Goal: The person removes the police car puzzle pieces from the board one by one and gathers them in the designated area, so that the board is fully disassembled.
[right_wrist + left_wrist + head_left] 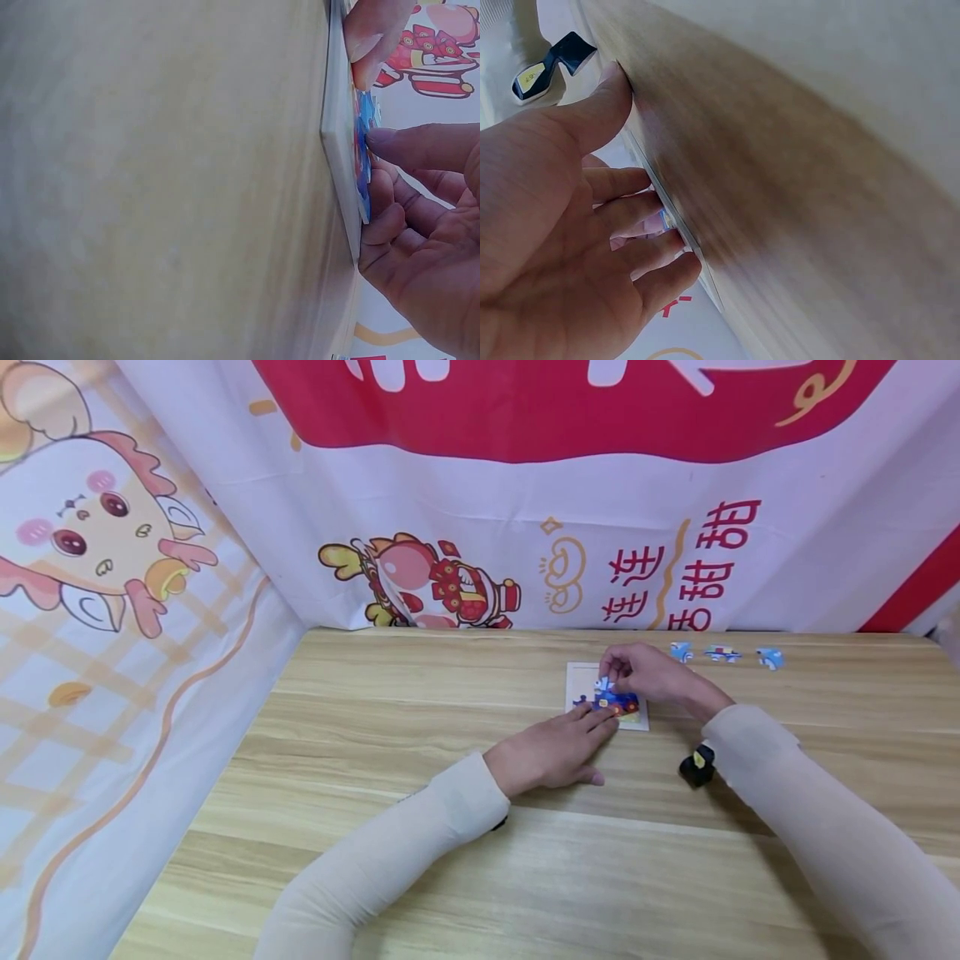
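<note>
A small jigsaw puzzle with a white-edged tray [570, 681] lies on the table, partly filled with blue, orange and yellow pieces. My left hand [555, 750] rests its fairly straight fingertips on the tray's near left part. In the left wrist view its fingers [664, 281] reach over the tray's edge, thumb apart. At the tray's upper part, my right hand [648, 672] pinches a blue-and-white puzzle piece [602, 687]. The right wrist view shows the thumb [420, 146] against the blue piece [364, 150], other fingers curled behind. The hands partly cover the picture.
Three loose puzzle pieces lie right of the tray near the table's back edge: a blue one [681, 652], a multicoloured one [723, 653] and another blue one [770, 658]. A printed cloth [465, 485] hangs behind the wooden table [375, 718]. A black wrist device [697, 766] sits under the right sleeve.
</note>
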### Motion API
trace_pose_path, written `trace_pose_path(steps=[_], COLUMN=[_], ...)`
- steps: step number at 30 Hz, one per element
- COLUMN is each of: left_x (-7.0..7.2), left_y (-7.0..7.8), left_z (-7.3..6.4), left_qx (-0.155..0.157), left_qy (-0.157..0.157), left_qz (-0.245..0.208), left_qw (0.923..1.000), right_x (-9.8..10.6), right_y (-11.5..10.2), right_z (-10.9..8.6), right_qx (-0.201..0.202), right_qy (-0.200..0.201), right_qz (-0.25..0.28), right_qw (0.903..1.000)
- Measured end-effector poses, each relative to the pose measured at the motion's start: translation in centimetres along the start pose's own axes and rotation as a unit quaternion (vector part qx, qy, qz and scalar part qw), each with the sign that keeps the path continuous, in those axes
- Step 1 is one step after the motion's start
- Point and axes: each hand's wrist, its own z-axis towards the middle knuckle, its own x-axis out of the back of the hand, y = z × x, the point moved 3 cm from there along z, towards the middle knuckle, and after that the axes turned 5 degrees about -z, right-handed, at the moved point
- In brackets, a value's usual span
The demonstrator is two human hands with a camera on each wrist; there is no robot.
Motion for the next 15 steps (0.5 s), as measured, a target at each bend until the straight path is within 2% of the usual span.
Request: trace_pose_path(steps=[15], left_x=[-0.04], left_y=[-0.02], left_z=[0.09], left_qx=[0.0], left_qy=[0.002], left_qz=[0.005], left_qw=[1.0], right_x=[0.09], right_y=[-0.11], right_z=[-0.1], right_qx=[0.012], right_qy=[0.009], right_qz=[-0.002], right_qw=[0.9999])
